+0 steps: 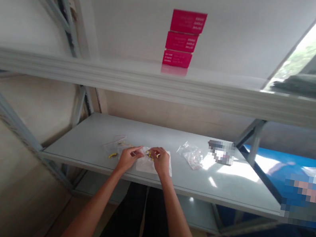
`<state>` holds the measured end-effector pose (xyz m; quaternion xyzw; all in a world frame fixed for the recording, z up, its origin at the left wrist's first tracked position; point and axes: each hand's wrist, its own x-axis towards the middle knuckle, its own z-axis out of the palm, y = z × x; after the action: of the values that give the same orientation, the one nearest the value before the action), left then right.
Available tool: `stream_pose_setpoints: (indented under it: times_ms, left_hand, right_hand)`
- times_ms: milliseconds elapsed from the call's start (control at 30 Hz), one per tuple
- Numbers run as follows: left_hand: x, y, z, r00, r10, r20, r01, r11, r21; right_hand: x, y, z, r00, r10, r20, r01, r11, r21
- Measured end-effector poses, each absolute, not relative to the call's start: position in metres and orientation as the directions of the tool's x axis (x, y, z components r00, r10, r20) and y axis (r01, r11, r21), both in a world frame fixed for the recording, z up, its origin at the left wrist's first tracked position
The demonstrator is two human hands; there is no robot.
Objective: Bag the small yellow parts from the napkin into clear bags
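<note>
On the grey shelf, a white sheet (149,167), paper or cloth, lies beneath both hands. My left hand (128,159) is at the sheet's left side with its fingers pinched together; what is between them is too small to make out. Over the middle of the sheet, my right hand (162,161) curls its fingers onto small yellow pieces (149,154), and seems to pinch one. The fingers partly hide these pieces. Left of my left hand, another yellow piece (112,155) lies beside clear plastic bags (110,145).
Crumpled clear plastic bags (191,155) lie to the right, with a blurred item (221,152) beyond. An upper shelf edge (151,85) crosses above the hands, carrying stacked pink boxes (182,41). Metal posts frame both sides. A blue surface (272,157) is at far right.
</note>
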<state>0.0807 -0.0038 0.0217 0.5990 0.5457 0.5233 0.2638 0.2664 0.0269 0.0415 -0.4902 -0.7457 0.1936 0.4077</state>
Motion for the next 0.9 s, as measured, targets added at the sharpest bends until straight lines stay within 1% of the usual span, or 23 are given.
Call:
stream_pose_setpoints:
  times_ms: [133, 233, 300, 367, 500, 600, 667, 733, 800, 900]
  left_hand:
    - [0.082, -0.004, 0.023, -0.137, 0.934, 0.329, 0.361, -0.262, 0.895]
    - [0.082, -0.005, 0.024, -0.115, 0.941, 0.318, 0.354, -0.261, 0.898]
    - [0.083, -0.005, 0.025, -0.092, 0.945, 0.313, 0.351, -0.263, 0.899]
    - [0.083, -0.005, 0.024, -0.078, 0.948, 0.309, 0.349, -0.265, 0.899]
    - [0.083, -0.005, 0.025, -0.081, 0.948, 0.307, 0.353, -0.261, 0.898]
    - [0.083, -0.005, 0.026, -0.114, 0.947, 0.299, 0.346, -0.244, 0.906]
    - [0.083, -0.005, 0.026, -0.149, 0.943, 0.297, 0.331, -0.235, 0.914]
    - [0.083, -0.005, 0.027, -0.173, 0.939, 0.296, 0.312, -0.232, 0.921]
    - [0.082, -0.005, 0.027, -0.175, 0.940, 0.294, 0.294, -0.235, 0.926]
    - [0.081, -0.006, 0.026, -0.168, 0.941, 0.294, 0.290, -0.238, 0.927]
  right_hand:
    - [0.270, 0.030, 0.040, -0.181, 0.882, 0.436, 0.484, 0.466, -0.741]
    - [0.269, 0.030, 0.036, -0.175, 0.901, 0.396, 0.351, 0.433, -0.831]
    - [0.268, 0.029, 0.035, -0.192, 0.903, 0.383, 0.265, 0.424, -0.866]
    - [0.265, 0.028, 0.034, -0.221, 0.894, 0.391, 0.226, 0.437, -0.871]
    - [0.265, 0.025, 0.033, -0.285, 0.868, 0.407, 0.220, 0.473, -0.853]
    - [0.271, 0.026, 0.029, -0.235, 0.858, 0.457, 0.284, 0.510, -0.812]
    - [0.277, 0.027, 0.026, -0.152, 0.871, 0.468, 0.386, 0.488, -0.783]
    - [0.281, 0.028, 0.024, -0.112, 0.880, 0.461, 0.502, 0.450, -0.738]
    - [0.282, 0.026, 0.026, -0.166, 0.873, 0.458, 0.594, 0.460, -0.660]
    - [0.275, 0.022, 0.031, -0.314, 0.841, 0.441, 0.681, 0.523, -0.513]
